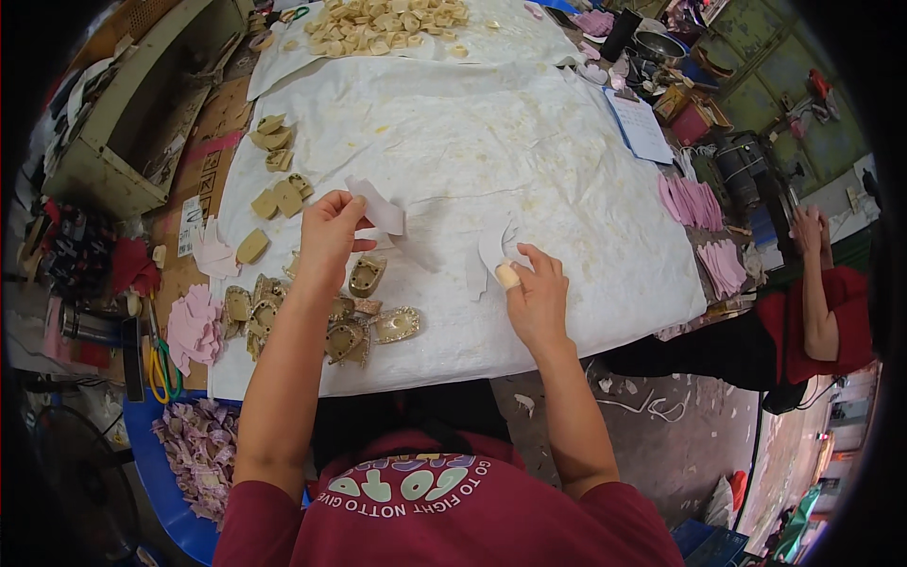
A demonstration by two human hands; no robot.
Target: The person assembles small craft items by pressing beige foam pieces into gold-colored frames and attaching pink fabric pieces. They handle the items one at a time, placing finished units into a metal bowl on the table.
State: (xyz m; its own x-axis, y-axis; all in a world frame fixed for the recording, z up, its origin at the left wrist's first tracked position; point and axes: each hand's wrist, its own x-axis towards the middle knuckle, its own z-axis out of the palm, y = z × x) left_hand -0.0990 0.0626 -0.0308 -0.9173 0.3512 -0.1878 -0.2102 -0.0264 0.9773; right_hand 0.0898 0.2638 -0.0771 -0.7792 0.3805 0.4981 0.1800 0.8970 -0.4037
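Raised over the white-covered table, my left hand (333,227) pinches a pale lilac cut piece of thin material (380,210) between thumb and fingers. To its right, my right hand (537,291) has thumb and index finger closed at the edge of a second pale, curved piece (491,248). Something beige (507,276) covers or sits at the right thumb's tip; I cannot tell which. Under my left forearm lies a cluster of gold, studded hollow pieces (367,276), partly hidden. Beige heel-shaped blocks (252,246) lie beyond it, left of my left hand.
A heap of beige blocks (392,24) covers the table's far end. Pink cut pieces lie in stacks at the left (196,326) and right (690,201) edges. Scissors (161,354) hang near a blue tub (142,444) of scraps. A clipboard (638,125) lies far right; another person (817,321) sits at the right.
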